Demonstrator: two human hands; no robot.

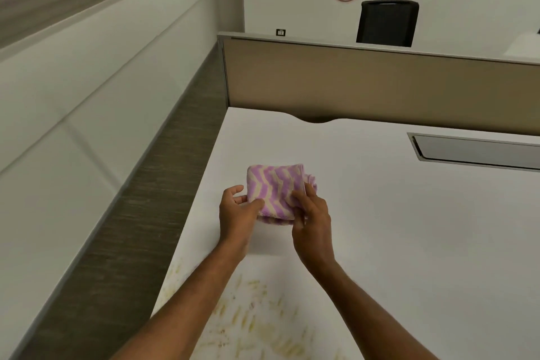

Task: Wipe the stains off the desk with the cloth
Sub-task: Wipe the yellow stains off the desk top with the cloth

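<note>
Both hands are together over the white counter (409,228), and between them is the cloth (273,193), folded into a thick square with purple and cream zigzag stripes. The left hand (238,215) holds the left lower corner of the cloth: its thumb lies on top of the fabric, and its fingers are curled at the left edge, partly open. The right hand (311,219) holds the right side: its fingers lie on the top of the cloth and on its right edge, bent around it. The far part of the cloth sticks out beyond the fingers of both hands. I cannot tell if the cloth touches the counter or is lifted a little above it; a soft shadow lies on the counter just under the hands.

The stains (257,327) are nearer to the person than the hands, under and between the two forearms. They are yellowish streaks and small crumbs on the white surface, well apart from the cloth.

Beyond the hands stands a beige partition (365,82) at the far edge of the counter. To the right of the hands, and further away, a grey cable tray (479,150) is set into the counter. Behind the partition a black chair (387,23) stands by a white wall.
</note>
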